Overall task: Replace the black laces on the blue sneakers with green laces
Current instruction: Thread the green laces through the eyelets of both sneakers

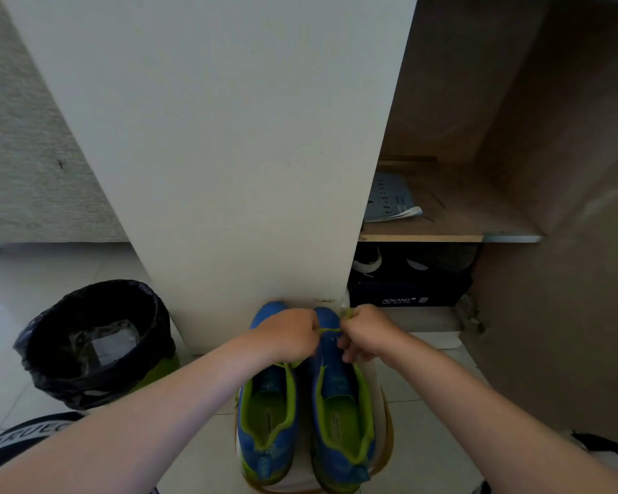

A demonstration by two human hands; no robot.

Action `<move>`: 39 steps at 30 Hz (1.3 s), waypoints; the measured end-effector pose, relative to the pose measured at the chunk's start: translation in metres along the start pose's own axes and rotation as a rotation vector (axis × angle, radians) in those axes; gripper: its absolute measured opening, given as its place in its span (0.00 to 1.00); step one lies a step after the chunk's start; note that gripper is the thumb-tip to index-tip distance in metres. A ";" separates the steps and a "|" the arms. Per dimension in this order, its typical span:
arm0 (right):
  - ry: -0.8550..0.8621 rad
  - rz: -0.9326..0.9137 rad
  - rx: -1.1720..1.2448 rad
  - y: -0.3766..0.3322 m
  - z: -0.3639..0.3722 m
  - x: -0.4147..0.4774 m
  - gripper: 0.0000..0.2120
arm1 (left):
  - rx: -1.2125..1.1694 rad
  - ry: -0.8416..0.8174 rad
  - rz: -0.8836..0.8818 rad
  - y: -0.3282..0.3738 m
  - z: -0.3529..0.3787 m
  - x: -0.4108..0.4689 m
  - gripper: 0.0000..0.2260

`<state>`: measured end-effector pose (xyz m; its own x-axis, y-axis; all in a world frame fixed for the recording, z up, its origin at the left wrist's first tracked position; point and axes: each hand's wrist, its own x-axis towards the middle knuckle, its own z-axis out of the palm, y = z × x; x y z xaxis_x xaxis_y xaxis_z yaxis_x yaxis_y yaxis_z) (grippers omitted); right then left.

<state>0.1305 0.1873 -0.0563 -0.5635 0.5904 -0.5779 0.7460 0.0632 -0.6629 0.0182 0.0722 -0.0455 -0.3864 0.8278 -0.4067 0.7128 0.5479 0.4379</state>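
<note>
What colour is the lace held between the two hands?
The lace is yellow-green; the head view shows it best.

**One brand name legible, the rest partial or blurred**

The dark shoebox (404,295) in the lower cupboard compartment carries "AOKANG" in white capitals on its front, with a small pale mark just to the right of the word that cannot be read. A dark fabric band (29,438) at the lower left shows white capitals, cut off; roughly "RUEC" can be made out. The pale booklet (389,199) on the wooden shelf (461,222) bears lines of printed characters, too small to read.
</note>
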 end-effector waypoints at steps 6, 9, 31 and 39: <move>0.114 -0.275 -0.256 0.007 -0.008 0.007 0.39 | 0.036 0.063 0.117 0.002 -0.014 0.003 0.08; -0.019 -0.555 -0.150 -0.002 -0.009 0.002 0.22 | -0.005 0.163 0.177 0.009 -0.029 0.005 0.06; -0.015 -0.390 -0.496 0.008 -0.009 0.012 0.08 | 0.224 0.145 -0.091 -0.006 0.020 0.010 0.15; 0.018 -0.412 -0.533 0.008 -0.011 0.012 0.08 | 0.155 0.175 -0.144 0.002 0.025 0.012 0.12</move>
<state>0.1333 0.2036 -0.0634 -0.8371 0.4457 -0.3171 0.5469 0.6718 -0.4996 0.0296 0.0804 -0.0700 -0.5762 0.7582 -0.3051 0.7190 0.6477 0.2519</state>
